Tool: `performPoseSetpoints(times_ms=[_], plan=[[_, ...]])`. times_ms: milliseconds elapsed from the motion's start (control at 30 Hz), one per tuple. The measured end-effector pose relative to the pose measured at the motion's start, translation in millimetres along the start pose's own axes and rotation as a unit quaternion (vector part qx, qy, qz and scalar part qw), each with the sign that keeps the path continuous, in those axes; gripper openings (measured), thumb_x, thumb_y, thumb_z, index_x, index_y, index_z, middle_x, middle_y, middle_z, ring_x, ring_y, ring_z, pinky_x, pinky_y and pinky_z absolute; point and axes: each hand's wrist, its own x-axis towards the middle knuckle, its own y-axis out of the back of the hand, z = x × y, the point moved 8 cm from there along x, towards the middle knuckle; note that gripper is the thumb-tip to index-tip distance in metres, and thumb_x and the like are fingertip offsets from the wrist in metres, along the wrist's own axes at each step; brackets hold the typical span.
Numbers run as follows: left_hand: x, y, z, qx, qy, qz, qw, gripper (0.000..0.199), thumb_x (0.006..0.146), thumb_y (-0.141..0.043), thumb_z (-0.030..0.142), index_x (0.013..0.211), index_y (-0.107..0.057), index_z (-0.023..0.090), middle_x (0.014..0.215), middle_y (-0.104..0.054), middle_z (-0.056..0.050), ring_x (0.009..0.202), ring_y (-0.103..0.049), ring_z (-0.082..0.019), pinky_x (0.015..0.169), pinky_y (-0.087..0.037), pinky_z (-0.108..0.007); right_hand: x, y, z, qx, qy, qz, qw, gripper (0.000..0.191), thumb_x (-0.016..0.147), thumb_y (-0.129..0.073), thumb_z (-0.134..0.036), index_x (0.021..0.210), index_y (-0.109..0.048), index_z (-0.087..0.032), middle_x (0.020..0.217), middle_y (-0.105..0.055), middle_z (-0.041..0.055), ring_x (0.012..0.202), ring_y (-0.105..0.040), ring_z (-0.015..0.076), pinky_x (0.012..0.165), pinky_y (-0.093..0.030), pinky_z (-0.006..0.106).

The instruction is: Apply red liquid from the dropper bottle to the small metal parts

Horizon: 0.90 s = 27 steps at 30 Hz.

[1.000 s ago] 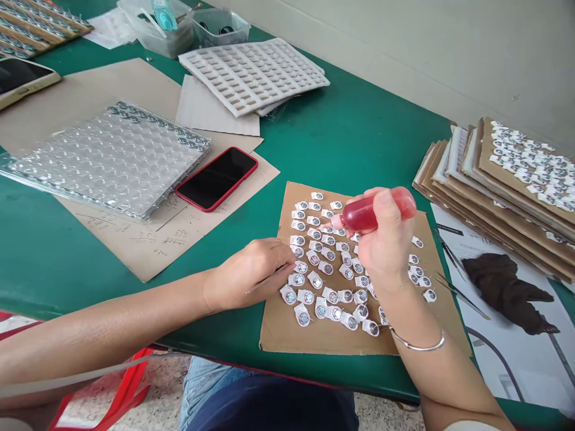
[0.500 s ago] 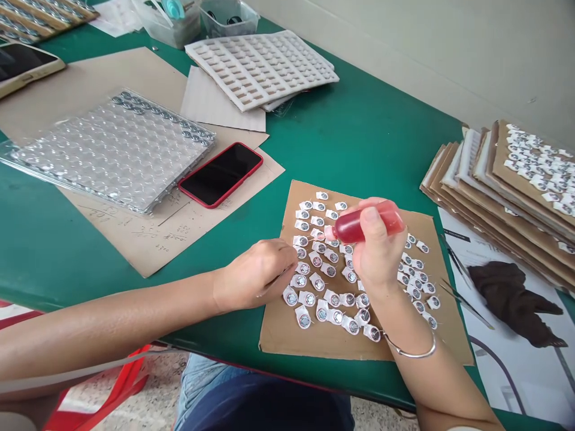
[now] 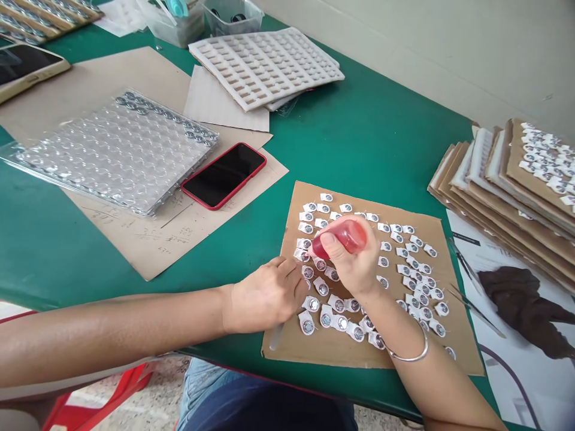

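Two hands work close together over the cardboard sheet [image 3: 332,353], with dozens of small tabbed discs [image 3: 307,324] spread on it. Right hand [image 3: 359,263] is wrapped round the red bottle [image 3: 341,237], tilted, narrow end down and left near the discs by the left hand [image 3: 269,294]. Left fingers are curled in at the sheet's left side; can't tell if they pinch anything, back of the hand hides it. Main risk, I'd say: squeeze too hard and whatever's inside likely floods one disc or runs onto neighbours, since some look to touch. Next: bottle tip bumps a disc and knocks it askew; it's mostly hidden in this view, so clearance is unclear. Also the right wrist and bracelet [image 3: 410,359] hang over the near-side discs and could drag or smear them if low. Left hand could shove the sheet by leaning. Phone [image 3: 224,176] is well apart, low splash risk.
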Motion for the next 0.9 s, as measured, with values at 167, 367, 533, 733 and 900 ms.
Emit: performPoseSetpoints(times_ms=[167, 367, 533, 733, 900], plan=[[0.2, -0.5, 0.6, 0.004, -0.002, -0.002, 1.000, 0.022, 0.085, -0.038, 0.005, 0.073, -0.056, 0.010, 0.076, -0.063, -0.014, 0.075, -0.058, -0.023, 0.062, -0.047, -0.034, -1.2, -1.4, 1.9, -0.007, -0.009, -0.003, 1.000, 0.022, 0.070, -0.070, -0.035, 0.083, -0.056, -0.022, 0.073, -0.065, -0.0006, 0.069, -0.062, 0.0144, 0.066, -0.053, 0.032], [0.5, -0.7, -0.1, -0.004, 0.001, -0.001, 1.000, 0.020, 0.085, -0.039, 0.006, 0.075, -0.056, 0.010, 0.078, -0.064, -0.015, 0.076, -0.059, -0.023, 0.061, -0.049, -0.034, -2.6, -3.1, 3.5, -0.015, -0.016, -0.010, 1.000, 0.022, 0.071, -0.069, -0.034, 0.083, -0.056, -0.023, 0.074, -0.065, -0.0010, 0.068, -0.062, 0.0142, 0.066, -0.053, 0.031], [-0.1, -0.4, 0.9, -0.003, -0.002, 0.006, 1.000, 0.021, 0.085, -0.039, 0.005, 0.074, -0.057, 0.009, 0.077, -0.064, -0.015, 0.077, -0.059, -0.024, 0.062, -0.050, -0.035, -2.4, -1.1, 4.1, -0.022, -0.010, 0.008, 1.000, 0.023, 0.070, -0.070, -0.036, 0.082, -0.056, -0.022, 0.072, -0.065, -0.0003, 0.068, -0.062, 0.0144, 0.067, -0.053, 0.031], [0.1, -0.9, 0.6, 0.000, -0.003, 0.006, 1.000, 0.024, 0.087, -0.038, 0.005, 0.072, -0.056, 0.010, 0.076, -0.064, -0.014, 0.078, -0.060, -0.023, 0.062, -0.051, -0.034, -2.4, -1.2, 4.6, -0.025, -0.010, 0.012, 1.000, 0.023, 0.071, -0.069, -0.037, 0.082, -0.057, -0.021, 0.074, -0.065, 0.0006, 0.069, -0.062, 0.0147, 0.067, -0.053, 0.031], [1.1, -1.2, -0.1, -0.002, -0.004, 0.003, 1.000, 0.024, 0.086, -0.037, 0.005, 0.073, -0.056, 0.009, 0.077, -0.064, -0.014, 0.078, -0.060, -0.024, 0.061, -0.052, -0.035, -3.1, -1.0, 4.2, -0.025, -0.006, 0.012, 1.000, 0.022, 0.071, -0.069, -0.037, 0.082, -0.057, -0.022, 0.073, -0.065, 0.0002, 0.068, -0.062, 0.0144, 0.066, -0.053, 0.031]])
